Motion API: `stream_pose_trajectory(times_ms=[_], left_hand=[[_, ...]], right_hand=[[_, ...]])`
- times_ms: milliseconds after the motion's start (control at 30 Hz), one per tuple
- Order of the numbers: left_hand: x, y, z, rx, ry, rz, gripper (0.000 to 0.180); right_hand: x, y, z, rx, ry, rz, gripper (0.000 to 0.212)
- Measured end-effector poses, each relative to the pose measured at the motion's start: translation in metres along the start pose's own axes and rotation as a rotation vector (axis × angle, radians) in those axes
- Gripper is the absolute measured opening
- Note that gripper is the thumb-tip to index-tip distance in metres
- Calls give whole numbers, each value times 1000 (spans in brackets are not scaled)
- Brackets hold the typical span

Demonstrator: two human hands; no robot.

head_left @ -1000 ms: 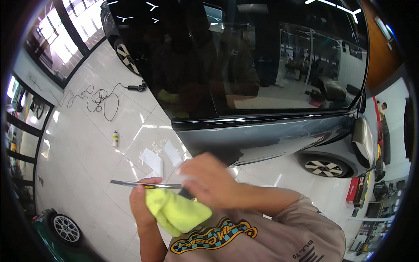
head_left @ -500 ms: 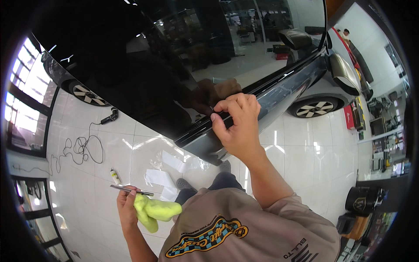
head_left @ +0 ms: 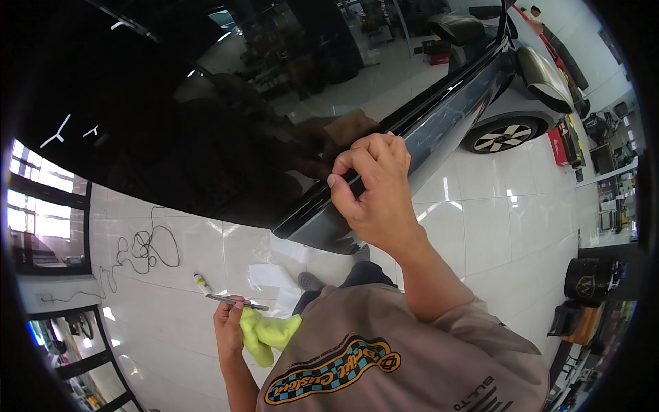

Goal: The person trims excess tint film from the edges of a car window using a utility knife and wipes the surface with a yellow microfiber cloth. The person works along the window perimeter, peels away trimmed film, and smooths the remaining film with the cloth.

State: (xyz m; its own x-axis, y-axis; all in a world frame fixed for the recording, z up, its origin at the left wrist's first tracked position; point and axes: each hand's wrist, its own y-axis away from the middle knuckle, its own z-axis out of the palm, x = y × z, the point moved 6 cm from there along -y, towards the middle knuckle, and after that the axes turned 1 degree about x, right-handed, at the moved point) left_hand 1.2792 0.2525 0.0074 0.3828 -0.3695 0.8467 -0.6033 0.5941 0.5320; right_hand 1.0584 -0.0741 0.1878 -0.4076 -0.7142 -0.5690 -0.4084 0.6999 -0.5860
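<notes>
My right hand (head_left: pixel 377 182) is at the lower edge of a dark car window (head_left: pixel 199 144), thumb and forefinger bent together in a pinch against the black trim strip (head_left: pixel 305 211). Whatever lies between those fingertips is too small to make out. Below the strip runs the glossy grey car door (head_left: pixel 329 233). Low on the left, my left hand (head_left: pixel 228 324) is closed round a slim silver utility knife (head_left: pixel 252 304), its pointed end toward the left. A yellow-green microfibre cloth (head_left: pixel 264 335) hangs from the same hand.
White sheets (head_left: pixel 271 277) lie on the tiled floor beside my shoes (head_left: pixel 310 280). A small bottle (head_left: pixel 201 283) and a loose black cable (head_left: pixel 147 247) are further left. A side mirror (head_left: pixel 542 75) juts out at the right; a black drum (head_left: pixel 590 280) stands at far right.
The view has shifted, so the car and floor sit differently in it. My right hand keeps its pinch at the window edge; my left still holds the knife and cloth.
</notes>
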Motion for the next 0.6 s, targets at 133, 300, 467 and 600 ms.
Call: stream_pose_trajectory(times_ms=[133, 300, 467, 600], left_hand=[[4, -3, 5, 5, -39, -9, 13], [7, -13, 13, -57, -103, 17, 14], [6, -21, 22, -105, -124, 6, 15], [4, -23, 23, -101, -111, 17, 16]], right_hand=[[0, 0, -2, 19, 2, -4, 12], [-8, -2, 2, 34, 17, -29, 12], [-12, 4, 3, 43, 11, -28, 14], [-10, 9, 1, 43, 4, 1, 16]])
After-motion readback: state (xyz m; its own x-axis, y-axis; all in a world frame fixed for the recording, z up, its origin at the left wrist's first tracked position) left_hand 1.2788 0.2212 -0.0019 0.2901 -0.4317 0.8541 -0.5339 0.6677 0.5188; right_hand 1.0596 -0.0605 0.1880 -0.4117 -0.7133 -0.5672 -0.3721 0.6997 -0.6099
